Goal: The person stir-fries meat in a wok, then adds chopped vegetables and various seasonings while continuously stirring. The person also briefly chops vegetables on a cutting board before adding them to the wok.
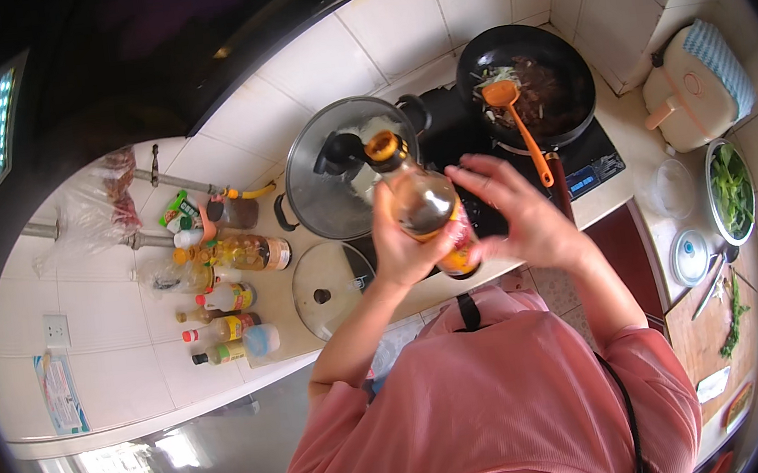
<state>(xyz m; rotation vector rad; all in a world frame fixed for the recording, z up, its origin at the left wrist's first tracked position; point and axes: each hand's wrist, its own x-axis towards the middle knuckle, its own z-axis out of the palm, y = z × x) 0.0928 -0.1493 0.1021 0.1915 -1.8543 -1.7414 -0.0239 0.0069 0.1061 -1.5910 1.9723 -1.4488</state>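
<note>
My left hand point(406, 240) is closed around a dark glass sauce bottle point(425, 200) with a red and yellow label, held over the near edge of the cooktop. Its neck points away from me. Just right of the bottle, my right hand point(523, 221) has its fingers apart and appears to hold nothing; whether a fingertip touches the label is unclear. Beyond the bottle, a large two-handled pot point(309, 195) holds a black ladle point(341, 154) and pale contents. A black wok point(574, 84) at the right contains browned food with pale green pieces, and an orange spatula point(526, 131) rests in it.
A glass lid point(324, 311) lies left of the cooktop, near several seasoning bottles point(229, 328). Along the right counter are a rice cooker point(689, 93), a bowl of leafy greens point(732, 192), a round lidded container point(690, 258) and a cutting board point(702, 348) with a knife point(709, 288).
</note>
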